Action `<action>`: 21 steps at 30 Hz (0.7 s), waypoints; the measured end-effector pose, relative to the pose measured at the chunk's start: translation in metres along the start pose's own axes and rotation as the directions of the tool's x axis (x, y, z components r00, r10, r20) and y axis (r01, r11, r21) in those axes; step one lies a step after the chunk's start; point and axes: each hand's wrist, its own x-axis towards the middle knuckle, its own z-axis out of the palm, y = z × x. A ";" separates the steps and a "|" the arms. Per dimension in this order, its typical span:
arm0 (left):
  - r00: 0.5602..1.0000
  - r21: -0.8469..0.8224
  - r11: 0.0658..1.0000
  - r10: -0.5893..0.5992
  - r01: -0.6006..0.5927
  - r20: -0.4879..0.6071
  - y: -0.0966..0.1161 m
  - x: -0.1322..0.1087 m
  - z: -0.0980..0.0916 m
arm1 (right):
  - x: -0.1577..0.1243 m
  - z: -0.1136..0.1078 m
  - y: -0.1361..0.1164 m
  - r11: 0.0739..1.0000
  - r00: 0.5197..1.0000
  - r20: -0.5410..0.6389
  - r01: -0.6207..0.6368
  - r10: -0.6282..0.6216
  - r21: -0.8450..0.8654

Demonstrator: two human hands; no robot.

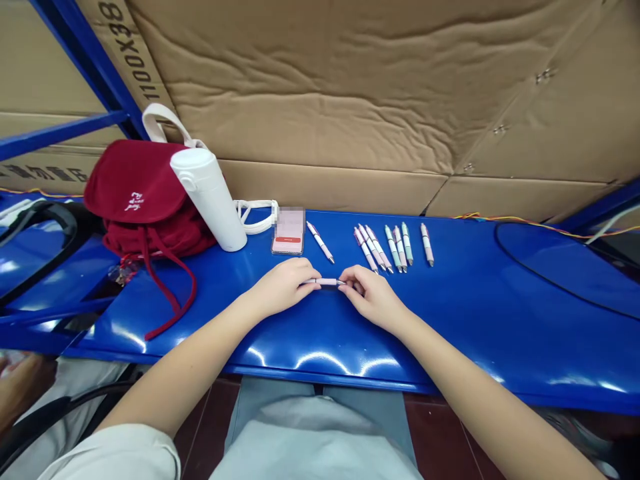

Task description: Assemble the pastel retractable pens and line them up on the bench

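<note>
Between my two hands a pale pink pen (327,282) lies level, just above or on the blue table (475,320). My left hand (287,285) pinches one end of it. The fingers of my right hand (373,295) close on the pen's tip at the other end. Beyond my hands a single pink and purple pen (320,241) rests at a slant. To its right several more pens lie side by side, among them a pink one (367,248) and a green one (407,243). Another pink pen (427,245) lies apart at the right.
A phone (289,231) lies behind my left hand. Left of it stand a white bottle (213,200) and a red bag (135,180). Cardboard (320,120) walls the back. A black cable (540,273) curves over the right side. Another person's hand (23,383) shows at the lower left.
</note>
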 end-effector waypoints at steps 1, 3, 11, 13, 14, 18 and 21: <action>1.000 -0.002 1.000 -0.002 0.002 0.004 0.000 0.000 0.000 | 0.000 0.000 -0.001 1.000 1.000 -0.003 0.001 -0.001 0.001; 1.000 -0.003 1.000 -0.005 0.005 0.004 0.000 0.000 0.001 | 0.001 0.000 -0.002 1.000 1.000 -0.008 0.006 -0.006 -0.008; 1.000 0.009 1.000 0.029 -0.029 0.000 0.000 -0.001 0.003 | 0.004 -0.002 -0.001 0.997 0.998 0.052 0.021 -0.017 -0.068; 1.000 0.006 1.000 0.014 -0.014 -0.003 -0.001 -0.001 0.003 | 0.003 -0.003 -0.002 1.000 1.000 0.017 -0.015 0.015 0.026; 1.000 0.003 1.000 0.005 -0.005 -0.003 -0.001 -0.001 0.003 | 0.002 -0.003 -0.003 0.995 0.999 -0.001 -0.046 0.046 0.083; 1.000 -0.007 1.000 -0.004 0.004 -0.004 -0.002 0.000 0.004 | 0.000 -0.003 -0.005 0.959 0.990 -0.011 -0.137 0.144 0.248; 1.000 -0.013 1.000 -0.002 0.002 -0.014 -0.001 -0.001 0.003 | -0.001 -0.002 -0.005 0.949 0.990 0.004 -0.139 0.144 0.284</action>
